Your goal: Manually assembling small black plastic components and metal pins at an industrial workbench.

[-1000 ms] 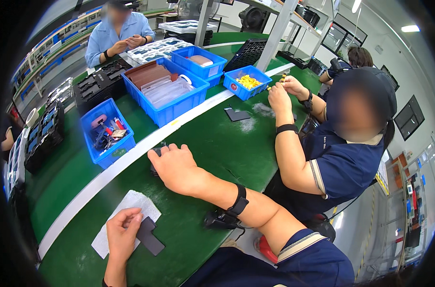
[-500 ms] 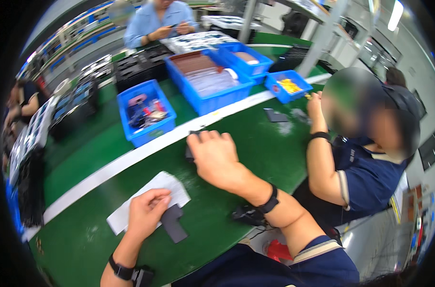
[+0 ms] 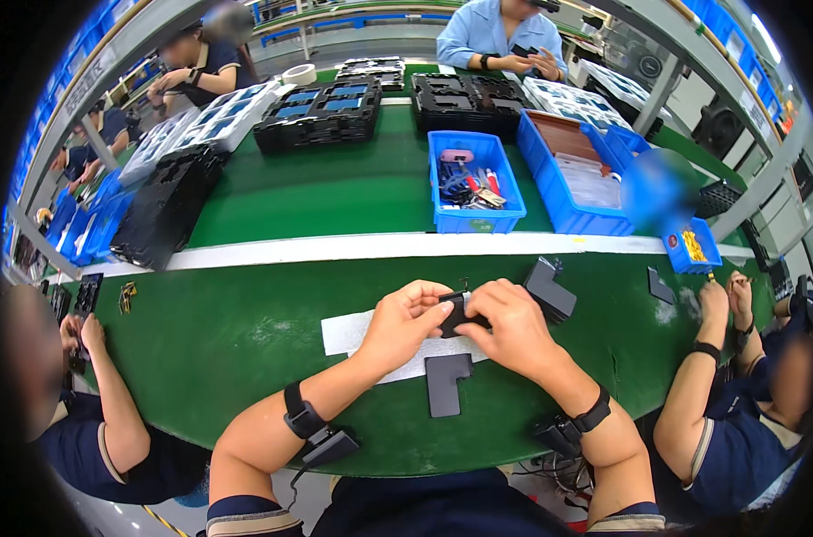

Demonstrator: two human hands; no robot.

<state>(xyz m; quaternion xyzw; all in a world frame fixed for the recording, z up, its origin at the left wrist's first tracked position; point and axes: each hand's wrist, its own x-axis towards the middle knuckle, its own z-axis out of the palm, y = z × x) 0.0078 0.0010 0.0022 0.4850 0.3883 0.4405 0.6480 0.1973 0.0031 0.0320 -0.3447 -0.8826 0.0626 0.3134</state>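
Observation:
My left hand (image 3: 406, 324) and my right hand (image 3: 508, 328) meet over the green table (image 3: 245, 331), both gripping one small black part (image 3: 457, 313) between their fingertips. Under them lies a white paper sheet (image 3: 348, 333). On its near edge rests a flat dark L-shaped piece (image 3: 446, 384). Another black angular part (image 3: 549, 288) lies just right of my right hand. Both wrists carry black bands.
A white stripe (image 3: 335, 248) crosses the table. Beyond it stand a blue bin of small tools (image 3: 472, 182), a larger blue bin (image 3: 578, 174) and black trays (image 3: 321, 115). A small blue bin with yellow bits (image 3: 693, 248) is at right. Other people work at left, right and across.
The view has swung left. My right hand came back from the far side of the table and joined my left hand; both now hold the small black part above the paper.

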